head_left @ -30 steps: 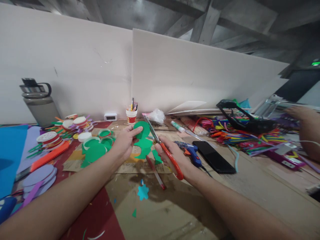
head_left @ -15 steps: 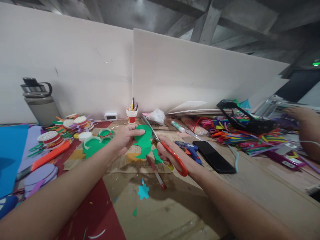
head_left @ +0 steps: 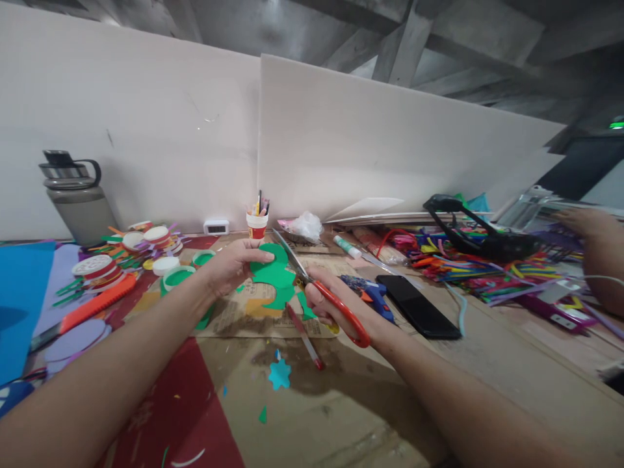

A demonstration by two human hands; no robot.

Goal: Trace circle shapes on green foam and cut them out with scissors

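My left hand (head_left: pixel 231 265) pinches a piece of green craft foam or paper (head_left: pixel 272 272) with a curved, partly cut outline, its thumb on top. In my right hand (head_left: pixel 324 299) are scissors with red handles (head_left: pixel 344 312), their blades pointing up and away beside the green piece's right edge. Below the hands lies a red pen (head_left: pixel 306 338), close to a small blue flower-shaped cutout (head_left: pixel 279 374). A green scrap (head_left: pixel 306 305) sits just left of my right hand. Behind my left forearm stand round green-filled cups (head_left: pixel 178 277), partly hidden.
A grey bottle (head_left: pixel 78 201) stands at the left, near red-and-white drum shapes (head_left: pixel 97 270) and an orange utility knife (head_left: pixel 97 302). Toward the right lie a blue glue gun (head_left: pixel 373 296), a black phone (head_left: pixel 416 305) and pipe cleaners (head_left: pixel 453 270). Another person's arm (head_left: pixel 602 253) reaches in at far right.
My left hand has shifted a little left with the green piece, and the gap to the scissor blades is wider. The scissors have barely moved.
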